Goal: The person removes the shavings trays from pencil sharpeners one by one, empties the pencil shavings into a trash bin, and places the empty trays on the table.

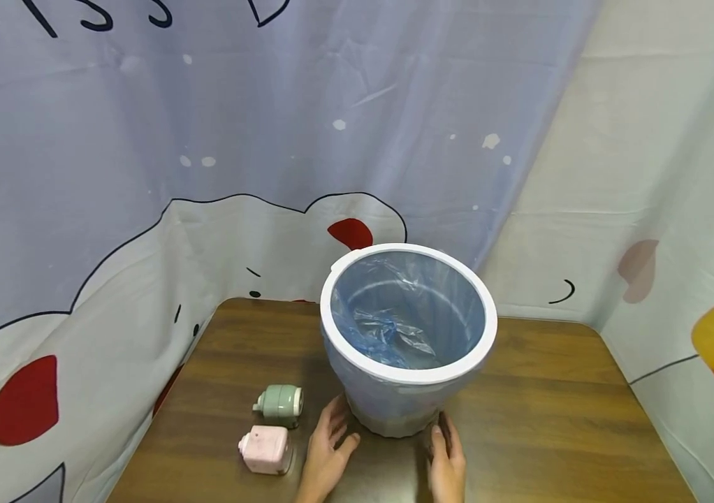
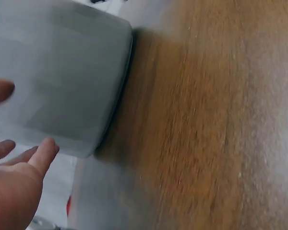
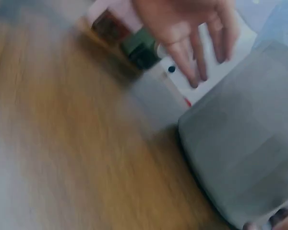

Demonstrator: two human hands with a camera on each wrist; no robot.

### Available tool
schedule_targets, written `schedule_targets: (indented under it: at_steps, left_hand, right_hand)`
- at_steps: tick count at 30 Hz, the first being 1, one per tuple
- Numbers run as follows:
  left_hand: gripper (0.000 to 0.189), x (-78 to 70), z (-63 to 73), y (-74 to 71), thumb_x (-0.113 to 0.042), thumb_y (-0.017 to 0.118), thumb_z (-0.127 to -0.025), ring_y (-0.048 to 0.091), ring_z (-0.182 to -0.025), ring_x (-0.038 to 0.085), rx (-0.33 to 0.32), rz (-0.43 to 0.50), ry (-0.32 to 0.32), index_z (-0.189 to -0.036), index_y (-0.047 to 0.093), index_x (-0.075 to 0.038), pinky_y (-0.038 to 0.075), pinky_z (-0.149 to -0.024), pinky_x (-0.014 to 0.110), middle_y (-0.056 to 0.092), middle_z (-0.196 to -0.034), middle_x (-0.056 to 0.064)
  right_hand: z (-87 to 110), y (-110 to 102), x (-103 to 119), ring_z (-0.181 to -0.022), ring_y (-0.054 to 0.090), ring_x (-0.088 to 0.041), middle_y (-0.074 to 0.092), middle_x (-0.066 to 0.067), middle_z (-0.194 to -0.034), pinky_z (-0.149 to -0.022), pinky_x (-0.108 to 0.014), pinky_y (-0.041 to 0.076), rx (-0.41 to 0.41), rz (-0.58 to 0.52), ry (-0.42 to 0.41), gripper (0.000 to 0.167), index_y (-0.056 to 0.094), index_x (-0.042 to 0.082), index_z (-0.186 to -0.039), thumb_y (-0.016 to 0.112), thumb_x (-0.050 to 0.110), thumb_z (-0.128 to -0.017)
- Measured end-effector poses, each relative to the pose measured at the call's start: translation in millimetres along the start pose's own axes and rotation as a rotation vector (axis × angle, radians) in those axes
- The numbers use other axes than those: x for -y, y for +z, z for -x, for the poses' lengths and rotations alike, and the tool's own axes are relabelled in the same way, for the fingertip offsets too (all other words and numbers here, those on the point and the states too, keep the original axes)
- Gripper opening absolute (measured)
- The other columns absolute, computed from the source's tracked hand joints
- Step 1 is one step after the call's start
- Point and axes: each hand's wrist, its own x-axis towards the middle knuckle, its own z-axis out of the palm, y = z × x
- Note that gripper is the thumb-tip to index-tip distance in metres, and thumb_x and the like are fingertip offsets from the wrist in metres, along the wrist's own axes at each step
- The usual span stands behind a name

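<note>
A grey bin (image 1: 388,412) with a white rim ring (image 1: 489,328) stands upright on the wooden table. Translucent blue plastic bag (image 1: 388,339) lines its inside and bunches up at the bottom. My left hand (image 1: 327,450) is at the lower left side of the bin, fingers loosely extended and thumb apart. In the left wrist view a gap shows between its fingertips and the bin wall (image 2: 67,81). On the other side, my right hand (image 1: 447,461) has its fingertips right by the base. Only some right fingertips (image 3: 283,218) show in the right wrist view, at the lower corner.
Left of my left hand lie a green bottle-like object (image 1: 280,402) and a pink one (image 1: 266,449), both on their sides. A printed curtain (image 1: 269,126) hangs behind the table (image 1: 558,419) and along its sides.
</note>
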Motion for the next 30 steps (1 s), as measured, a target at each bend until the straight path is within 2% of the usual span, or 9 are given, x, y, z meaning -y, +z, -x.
schedule_targets:
  at_steps: [5,10,14,17,19,22,24,26,30]
  left_hand:
    - [0.037,-2.6,3.1,-9.9,0.005,0.06,-0.081,0.059,-0.099,0.027,-0.122,-0.058,-0.023,-0.117,0.052,0.003,0.05,-0.079,0.031,0.059,-0.108,0.018]
    - [0.027,-8.5,3.5,-21.8,0.011,0.057,-0.08,0.062,-0.082,0.014,-0.211,-0.085,0.018,-0.107,0.058,0.004,0.051,-0.073,0.027,0.064,-0.094,0.014]
    - [0.028,-0.3,1.0,-31.4,0.012,0.057,-0.079,0.063,-0.079,0.015,-0.286,-0.133,0.074,-0.105,0.059,0.004,0.051,-0.069,0.026,0.064,-0.091,0.012]
    - [0.03,13.0,-1.4,-40.0,0.014,0.059,-0.076,0.062,-0.075,0.014,-0.349,-0.195,0.172,-0.103,0.062,0.0,0.049,-0.062,0.021,0.064,-0.09,0.008]
    - [0.032,20.4,-2.4,-46.8,0.016,0.061,-0.073,0.061,-0.072,0.013,-0.392,-0.243,0.285,-0.101,0.063,-0.001,0.046,-0.058,0.018,0.065,-0.087,0.007]
    - [0.032,23.2,-2.5,-57.1,0.017,0.062,-0.069,0.058,-0.07,0.012,-0.445,-0.336,0.456,-0.097,0.063,0.002,0.044,-0.06,0.017,0.064,-0.085,0.008]
    - [0.031,22.7,-1.8,-63.3,0.016,0.063,-0.067,0.058,-0.072,0.013,-0.48,-0.389,0.5,-0.095,0.064,0.003,0.043,-0.065,0.018,0.064,-0.085,0.009]
    - [0.031,21.0,0.1,-68.1,0.012,0.066,-0.066,0.057,-0.075,0.015,-0.524,-0.445,0.467,-0.095,0.064,0.001,0.039,-0.071,0.02,0.063,-0.085,0.007]
    - [0.034,17.0,5.6,-74.4,0.003,0.069,-0.065,0.053,-0.084,0.02,-0.575,-0.54,0.277,-0.099,0.064,-0.002,0.028,-0.076,0.036,0.062,-0.088,0.006]
  right_hand:
    - [4.4,4.4,0.2,-0.091,0.057,-0.009,0.058,-0.022,-0.116,-0.072,-0.02,0.046,-0.1,-0.019,0.086,0.037,0.053,-0.005,-0.12,0.051,0.019,-0.092]
    - [10.1,12.0,1.1,-0.078,0.061,-0.013,0.066,-0.017,-0.097,-0.068,-0.028,0.05,-0.015,-0.043,0.105,0.027,0.059,-0.006,-0.106,0.056,0.013,-0.088]
    - [14.6,19.8,2.1,-0.076,0.064,-0.018,0.068,-0.014,-0.086,-0.067,-0.028,0.051,0.076,-0.081,0.098,0.023,0.059,-0.007,-0.1,0.058,0.012,-0.087]
    - [17.7,26.0,2.1,-0.072,0.064,-0.017,0.067,-0.013,-0.081,-0.065,-0.028,0.051,0.138,-0.103,0.088,0.022,0.059,-0.007,-0.097,0.059,0.012,-0.087]
    - [19.7,30.0,1.1,-0.071,0.064,-0.017,0.067,-0.013,-0.079,-0.065,-0.028,0.051,0.169,-0.115,0.078,0.021,0.06,-0.007,-0.095,0.06,0.011,-0.086]
    - [22.1,35.5,-1.2,-0.071,0.064,-0.017,0.067,-0.012,-0.078,-0.065,-0.029,0.051,0.201,-0.127,0.071,0.02,0.059,-0.008,-0.095,0.061,0.01,-0.085]
    - [23.2,38.6,-2.8,-0.07,0.064,-0.017,0.067,-0.01,-0.076,-0.064,-0.029,0.051,0.212,-0.131,0.069,0.02,0.059,-0.008,-0.095,0.062,0.01,-0.084]
    - [24.3,41.4,-4.0,-0.068,0.063,-0.018,0.066,-0.009,-0.075,-0.063,-0.029,0.051,0.223,-0.133,0.071,0.021,0.059,-0.008,-0.094,0.063,0.01,-0.083]
    - [27.8,47.2,-5.7,-0.065,0.062,-0.019,0.066,-0.012,-0.075,-0.06,-0.029,0.05,0.263,-0.154,0.06,0.023,0.058,-0.008,-0.094,0.064,0.01,-0.082]
